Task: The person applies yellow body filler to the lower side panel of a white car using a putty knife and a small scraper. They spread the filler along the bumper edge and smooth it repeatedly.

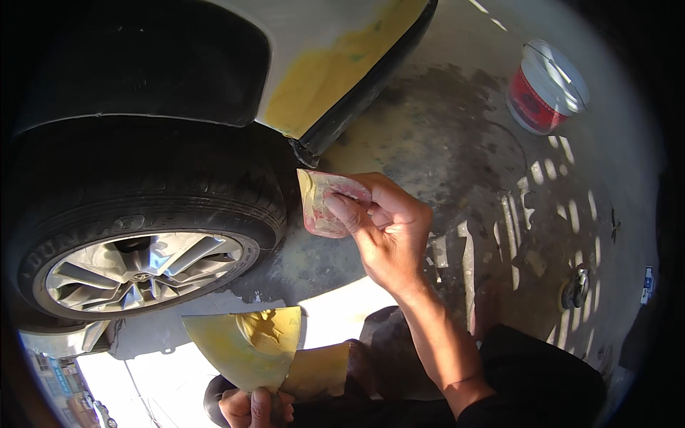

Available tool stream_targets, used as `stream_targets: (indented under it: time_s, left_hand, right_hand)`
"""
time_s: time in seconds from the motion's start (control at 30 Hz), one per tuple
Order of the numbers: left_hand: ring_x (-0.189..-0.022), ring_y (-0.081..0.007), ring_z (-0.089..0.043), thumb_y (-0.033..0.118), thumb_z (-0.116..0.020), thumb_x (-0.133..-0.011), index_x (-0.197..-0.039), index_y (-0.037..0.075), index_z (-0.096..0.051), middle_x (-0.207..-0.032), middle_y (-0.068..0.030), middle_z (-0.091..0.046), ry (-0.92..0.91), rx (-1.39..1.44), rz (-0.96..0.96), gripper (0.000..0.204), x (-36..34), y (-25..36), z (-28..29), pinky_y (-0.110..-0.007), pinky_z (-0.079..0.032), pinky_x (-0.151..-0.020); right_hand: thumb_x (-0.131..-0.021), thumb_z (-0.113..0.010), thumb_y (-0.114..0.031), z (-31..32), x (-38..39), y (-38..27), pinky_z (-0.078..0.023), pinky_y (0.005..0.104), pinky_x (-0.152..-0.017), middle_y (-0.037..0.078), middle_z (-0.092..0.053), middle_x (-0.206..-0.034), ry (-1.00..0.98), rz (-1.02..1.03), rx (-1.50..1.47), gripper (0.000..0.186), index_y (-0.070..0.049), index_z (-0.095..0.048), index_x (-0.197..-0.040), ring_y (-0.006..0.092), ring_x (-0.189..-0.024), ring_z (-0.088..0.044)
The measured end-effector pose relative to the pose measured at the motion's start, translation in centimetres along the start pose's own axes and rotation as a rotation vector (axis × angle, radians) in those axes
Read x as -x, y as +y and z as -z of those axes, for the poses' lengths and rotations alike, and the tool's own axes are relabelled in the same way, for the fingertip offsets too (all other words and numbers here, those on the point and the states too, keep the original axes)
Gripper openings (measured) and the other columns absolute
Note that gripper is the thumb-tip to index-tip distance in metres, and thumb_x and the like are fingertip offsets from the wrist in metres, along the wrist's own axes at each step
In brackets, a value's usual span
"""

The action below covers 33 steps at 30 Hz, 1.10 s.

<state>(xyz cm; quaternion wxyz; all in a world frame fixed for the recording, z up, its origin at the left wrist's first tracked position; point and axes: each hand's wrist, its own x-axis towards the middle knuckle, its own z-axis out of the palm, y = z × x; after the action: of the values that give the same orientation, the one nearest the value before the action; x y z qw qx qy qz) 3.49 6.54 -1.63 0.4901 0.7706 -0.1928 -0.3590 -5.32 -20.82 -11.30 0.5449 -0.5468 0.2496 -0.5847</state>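
Observation:
My right hand (389, 228) grips a small pink spreader card (322, 202) smeared with yellow filler, held up just below the car's sill. My left hand (255, 408), at the bottom edge, holds a fan-shaped yellow-stained board (239, 346) with a dab of yellow filler paste (262, 327) on it, and a second yellowish card (317, 371) behind it. Above, the white car body panel (307, 28) carries a broad patch of yellow filler (335, 68) behind the wheel arch.
A car tyre with a silver alloy wheel (143, 271) fills the left. A red and white bucket (546, 89) stands on the stained concrete floor (442, 143) at the upper right. A small metal fitting (576, 287) lies at right. My dark trouser leg (535, 385) is at the lower right.

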Motion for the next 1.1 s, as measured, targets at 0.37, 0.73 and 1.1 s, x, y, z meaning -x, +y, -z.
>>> stream_targets:
  time_s: [0.37, 0.73, 1.1]
  left_hand:
    - [-0.046, -0.0160, -0.057, 0.028, -0.055, -0.103, -0.076, -0.009, -0.069, -0.055, -0.0106, -0.061, -0.344, 0.098, -0.054, 0.048, -2.0, 1.4, -2.3, -0.027, -0.046, -0.048]
    - [-0.041, -0.0162, -0.053, 0.028, -0.052, -0.102, -0.077, -0.011, -0.069, -0.051, -0.0106, -0.057, -0.201, 0.253, 0.002, 0.049, -0.3, 3.2, -5.2, -0.028, -0.042, -0.043]
    - [-0.045, -0.0158, -0.057, 0.033, -0.059, -0.102, -0.077, -0.010, -0.069, -0.057, -0.0117, -0.063, -0.319, 0.233, 0.171, 0.051, 0.7, 5.0, -8.2, -0.027, -0.046, -0.045]
  right_hand:
    - [-0.088, -0.073, 0.005, 3.8, -1.6, -3.6, -0.062, 0.0348, -0.085, 0.016, -0.076, -0.099, -0.505, -0.196, -0.456, 0.024, 0.008, -0.072, -0.112, 0.0226, -0.095, -0.074]
    - [-0.073, -0.082, 0.007, 7.3, -4.8, -5.3, -0.063, 0.0325, -0.071, 0.018, -0.076, -0.091, -0.867, -0.053, -0.084, 0.023, 0.007, -0.076, -0.095, 0.0243, -0.084, -0.075]
    - [-0.103, -0.049, -0.005, 5.5, -3.5, -2.1, -0.043, 0.0206, -0.053, 0.005, -0.061, -0.077, -0.643, -0.681, -0.804, 0.016, 0.000, -0.057, -0.116, 0.0060, -0.058, -0.053]
